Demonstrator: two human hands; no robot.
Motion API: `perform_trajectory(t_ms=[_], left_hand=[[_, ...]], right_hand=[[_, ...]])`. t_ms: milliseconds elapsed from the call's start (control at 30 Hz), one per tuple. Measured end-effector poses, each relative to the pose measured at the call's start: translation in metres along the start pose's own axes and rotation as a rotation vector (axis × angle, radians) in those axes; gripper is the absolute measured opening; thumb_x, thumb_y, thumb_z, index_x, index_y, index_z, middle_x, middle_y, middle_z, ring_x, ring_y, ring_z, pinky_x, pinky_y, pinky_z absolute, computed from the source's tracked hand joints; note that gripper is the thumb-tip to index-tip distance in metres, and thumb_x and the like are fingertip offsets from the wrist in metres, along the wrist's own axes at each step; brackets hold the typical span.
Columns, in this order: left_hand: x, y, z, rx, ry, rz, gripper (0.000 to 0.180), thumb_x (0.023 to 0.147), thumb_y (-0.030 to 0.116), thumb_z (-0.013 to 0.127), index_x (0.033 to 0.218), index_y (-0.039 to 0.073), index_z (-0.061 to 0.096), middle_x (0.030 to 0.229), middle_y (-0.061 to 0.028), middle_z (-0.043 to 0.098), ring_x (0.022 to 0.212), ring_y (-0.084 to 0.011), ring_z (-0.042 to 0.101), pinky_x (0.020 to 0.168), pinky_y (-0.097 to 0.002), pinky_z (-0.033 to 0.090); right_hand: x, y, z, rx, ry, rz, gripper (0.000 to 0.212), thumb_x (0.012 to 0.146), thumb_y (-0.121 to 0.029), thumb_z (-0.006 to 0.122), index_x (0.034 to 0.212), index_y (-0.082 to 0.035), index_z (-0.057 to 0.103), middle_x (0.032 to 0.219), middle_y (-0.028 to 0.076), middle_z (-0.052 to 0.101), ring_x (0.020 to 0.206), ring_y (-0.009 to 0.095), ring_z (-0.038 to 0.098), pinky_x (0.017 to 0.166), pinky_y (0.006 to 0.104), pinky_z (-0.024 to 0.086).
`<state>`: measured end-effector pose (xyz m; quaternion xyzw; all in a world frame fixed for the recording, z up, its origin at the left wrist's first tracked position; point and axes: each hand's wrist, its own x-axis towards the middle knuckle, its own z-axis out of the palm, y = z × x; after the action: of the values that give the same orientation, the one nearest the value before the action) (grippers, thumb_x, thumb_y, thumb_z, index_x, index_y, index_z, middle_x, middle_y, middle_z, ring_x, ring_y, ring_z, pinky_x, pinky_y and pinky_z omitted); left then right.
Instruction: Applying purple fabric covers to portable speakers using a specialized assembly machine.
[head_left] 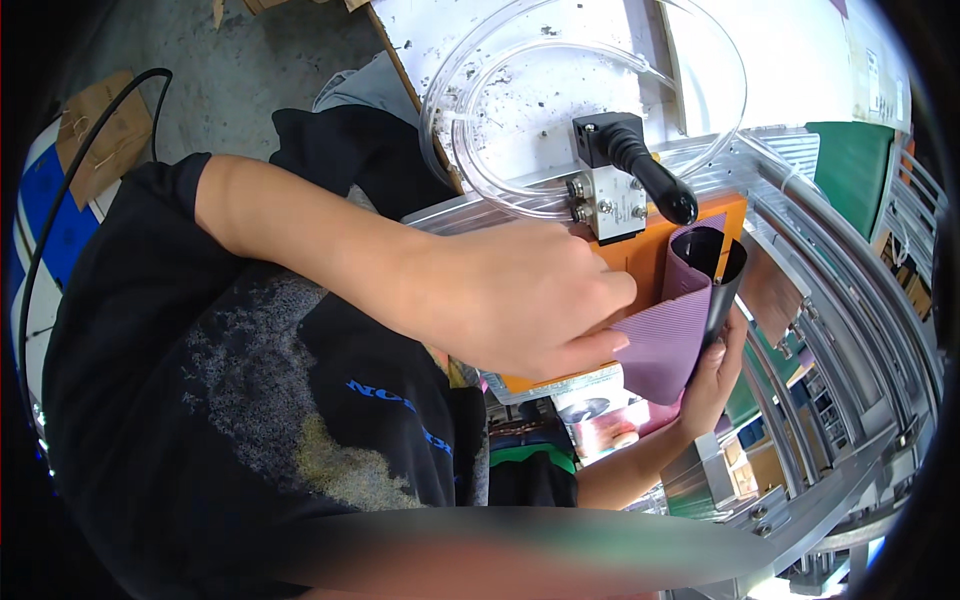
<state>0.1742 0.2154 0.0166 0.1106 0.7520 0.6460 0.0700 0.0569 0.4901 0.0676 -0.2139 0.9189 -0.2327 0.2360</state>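
Note:
My left hand point(530, 300) reaches across from the left, its thumb and curled fingers closed at the edge of a purple ribbed sheet point(665, 340). That sheet bends around a dark, hollow black tube point(728, 285), which stands tilted at the right end of an orange plate point(640, 262). From below, my right hand point(715, 375) wraps around the tube's outer side, with its thumb against the sheet; some of its fingers are hidden behind the tube. Just above my left hand sits a hand valve point(612, 195) with a black lever handle point(655, 175).
Clear plastic hoses point(470, 150) loop from the valve over a stained white tabletop point(540, 95). Metal rails and rods point(850, 270) of a frame run along the right. A cardboard box point(100, 140) and a black cable point(35, 270) are at the far left.

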Motion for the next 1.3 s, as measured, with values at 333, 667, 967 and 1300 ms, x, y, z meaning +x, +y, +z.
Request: perform_trajectory(t_ms=[333, 667, 967, 1300], left_hand=[[0.022, 0.004, 0.009, -0.165, 0.026, 0.007, 0.021, 0.089, 0.018, 0.057, 0.077, 0.001, 0.052, 0.059, -0.0134, 0.055, 0.052, -0.0329, 0.057, 0.046, -0.0395, 0.046], [-0.037, -0.017, -0.006, 0.015, -0.091, 0.011, 0.018, 0.088, 0.015, 0.057, 0.096, -0.001, 0.056, 0.062, -0.0117, 0.058, 0.052, -0.0298, 0.059, 0.046, -0.0367, 0.047], [-0.043, -0.041, -0.012, 0.069, 0.049, 0.448, 0.029, 0.079, 0.011, 0.067, 0.102, -0.003, 0.059, 0.065, -0.0073, 0.057, 0.050, -0.0203, 0.057, 0.045, -0.0295, 0.044], [-0.046, -0.043, -0.012, 0.072, 0.076, 0.446, 0.014, 0.070, 0.003, 0.068, 0.081, 0.001, 0.060, 0.063, -0.0063, 0.056, 0.047, -0.0198, 0.055, 0.041, -0.0288, 0.042]], right_hand=[[0.016, 0.000, -0.025, 0.174, -0.124, 0.163, 0.062, 0.096, -0.051, 0.041, 0.126, 0.002, 0.049, 0.113, 0.012, 0.055, 0.100, 0.018, 0.054, 0.087, 0.0304, 0.042], [-0.020, -0.056, 0.032, -0.287, 0.009, 0.135, 0.087, 0.052, -0.026, 0.090, 0.126, -0.004, 0.052, 0.104, 0.016, 0.062, 0.094, 0.030, 0.060, 0.079, 0.0390, 0.049], [-0.053, -0.068, 0.089, -0.552, 0.654, 0.118, 0.078, 0.058, -0.038, 0.087, 0.120, -0.002, 0.056, 0.107, 0.012, 0.065, 0.095, 0.030, 0.063, 0.082, 0.0387, 0.049], [-0.066, -0.074, 0.096, -0.578, 0.562, 0.010, 0.055, 0.094, -0.038, 0.046, 0.129, 0.004, 0.050, 0.122, 0.024, 0.055, 0.113, 0.039, 0.053, 0.097, 0.0460, 0.039]])
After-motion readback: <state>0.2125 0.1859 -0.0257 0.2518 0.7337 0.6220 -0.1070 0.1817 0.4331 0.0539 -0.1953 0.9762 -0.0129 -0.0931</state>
